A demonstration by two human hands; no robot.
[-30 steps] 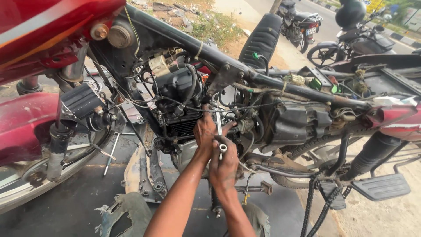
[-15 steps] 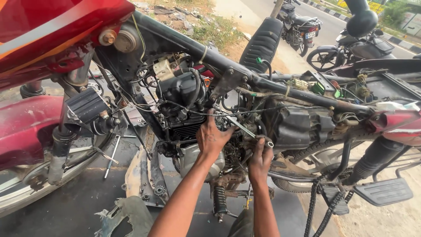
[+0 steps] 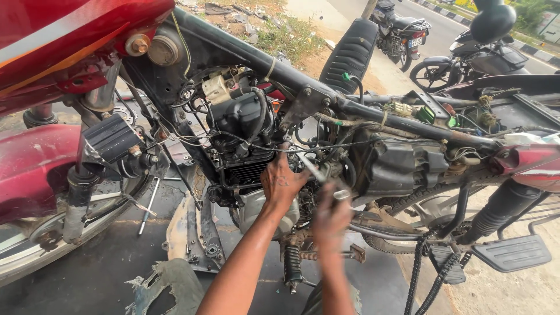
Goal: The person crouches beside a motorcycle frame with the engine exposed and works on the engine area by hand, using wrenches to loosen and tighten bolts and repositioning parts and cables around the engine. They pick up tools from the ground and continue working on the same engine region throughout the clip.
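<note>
A stripped motorcycle fills the view, its black engine [image 3: 242,137] hanging under the black frame tube [image 3: 280,67]. My left hand [image 3: 281,184] reaches into the gap just right of the engine, fingers curled around a part there. My right hand [image 3: 331,219], blurred by motion, grips the lower end of a metal wrench [image 3: 318,175]. The wrench slants up and left toward my left hand. Its head is hidden among the hoses and wires.
A red fuel tank [image 3: 64,41] and red front mudguard [image 3: 32,166] are at left. A loose tool [image 3: 149,204] lies on the dark ground. The black seat [image 3: 350,52] stands behind. A footrest [image 3: 510,251] and chain [image 3: 423,271] are at lower right. Parked motorcycles [image 3: 466,52] are beyond.
My right hand has swung the wrench handle out to the right, then back down and left. My left hand has stayed by the engine. The camera has shifted slightly.
</note>
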